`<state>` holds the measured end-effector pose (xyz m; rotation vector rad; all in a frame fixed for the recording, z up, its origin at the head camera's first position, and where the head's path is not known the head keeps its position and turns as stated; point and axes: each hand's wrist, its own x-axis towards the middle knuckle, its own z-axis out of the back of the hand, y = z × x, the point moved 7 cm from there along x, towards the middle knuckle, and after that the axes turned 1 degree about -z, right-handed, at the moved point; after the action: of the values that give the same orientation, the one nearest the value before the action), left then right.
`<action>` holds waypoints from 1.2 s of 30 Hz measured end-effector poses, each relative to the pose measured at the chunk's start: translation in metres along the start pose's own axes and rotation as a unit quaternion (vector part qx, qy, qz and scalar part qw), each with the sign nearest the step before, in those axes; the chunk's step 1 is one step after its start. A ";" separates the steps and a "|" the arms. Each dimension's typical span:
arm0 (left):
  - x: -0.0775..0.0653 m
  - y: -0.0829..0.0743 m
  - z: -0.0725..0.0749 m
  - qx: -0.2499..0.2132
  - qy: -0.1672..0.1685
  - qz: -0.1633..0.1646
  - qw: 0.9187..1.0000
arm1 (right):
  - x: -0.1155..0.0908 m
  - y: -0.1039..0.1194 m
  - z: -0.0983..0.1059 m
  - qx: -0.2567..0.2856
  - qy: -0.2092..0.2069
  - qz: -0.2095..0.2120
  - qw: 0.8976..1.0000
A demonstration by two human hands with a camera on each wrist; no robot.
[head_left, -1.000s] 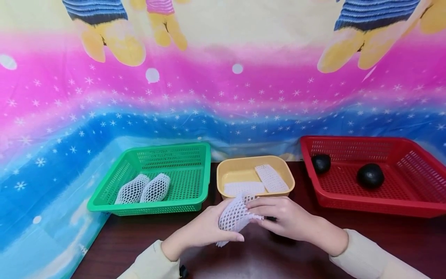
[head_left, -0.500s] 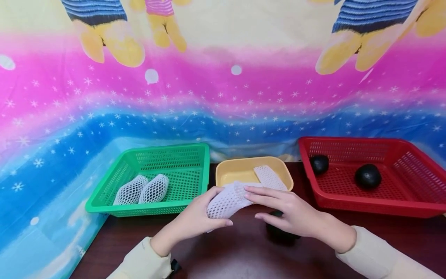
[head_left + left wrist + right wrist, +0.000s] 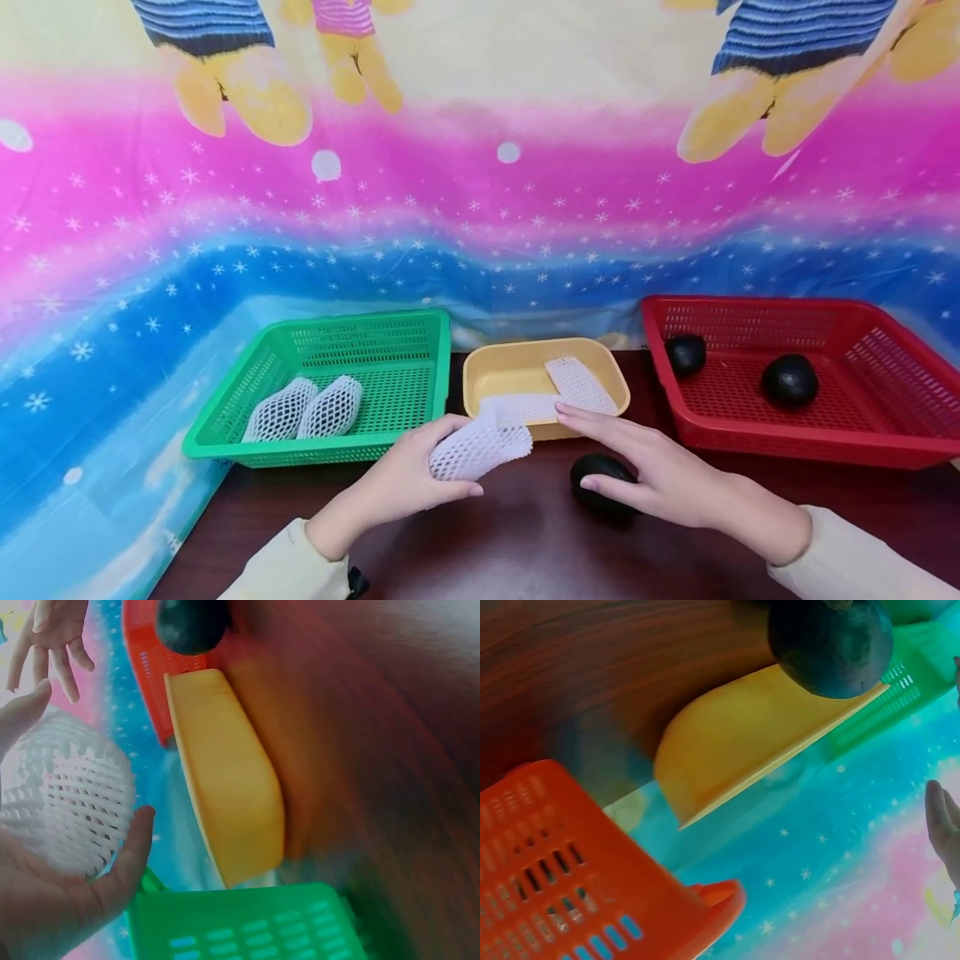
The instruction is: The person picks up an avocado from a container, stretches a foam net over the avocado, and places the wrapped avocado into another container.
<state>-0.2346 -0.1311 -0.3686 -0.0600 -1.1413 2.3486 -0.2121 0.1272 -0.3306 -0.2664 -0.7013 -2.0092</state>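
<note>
My left hand (image 3: 405, 471) holds a white foam net sleeve (image 3: 480, 450), fingers behind it and thumb in front. In the left wrist view the net (image 3: 71, 795) is puffed out, and I see no fruit inside it. My right hand (image 3: 675, 479) has its fingers extended, holding nothing, fingertips near the tan bin's front rim. Its thumb passes in front of a dark, egg-shaped avocado (image 3: 591, 471) on the table. The avocado (image 3: 829, 645) looks blackish green in the right wrist view, with a small stem end.
A tan bin (image 3: 495, 379) holds flat foam nets (image 3: 581, 385). The green basket (image 3: 405, 321) at left contains two netted fruits (image 3: 330, 408). Two dark avocados (image 3: 790, 380) lie in the red basket (image 3: 750, 425) at right. A printed cloth (image 3: 480, 208) hangs behind.
My hands have moved apart: the left went left with the net sleeve, and the right let go of it and moved right. The avocado on the table has come into fuller view.
</note>
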 end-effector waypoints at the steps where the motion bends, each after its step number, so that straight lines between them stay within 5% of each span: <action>1: -0.001 0.001 -0.001 0.002 0.004 -0.004 1.000 | -0.002 -0.002 0.000 0.001 0.007 -0.012 1.000; 10: -0.007 0.010 -0.004 0.020 0.016 -0.010 1.000 | -0.025 -0.022 -0.004 0.003 0.040 -0.100 0.994; 19: -0.010 0.018 -0.006 0.017 0.018 -0.002 1.000 | -0.050 -0.056 -0.022 0.027 0.077 -0.192 0.978; 31: -0.006 0.025 -0.012 0.018 0.026 0.002 1.000 | -0.053 -0.075 -0.035 0.021 0.069 -0.206 0.976; 36: -0.005 0.026 -0.013 0.013 0.031 0.006 0.999 | -0.052 -0.079 -0.044 0.032 0.098 -0.218 0.970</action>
<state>-0.2382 -0.1377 -0.3973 -0.1303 -1.0825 2.3561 -0.2476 0.1692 -0.4193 0.1383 -0.7433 -2.3815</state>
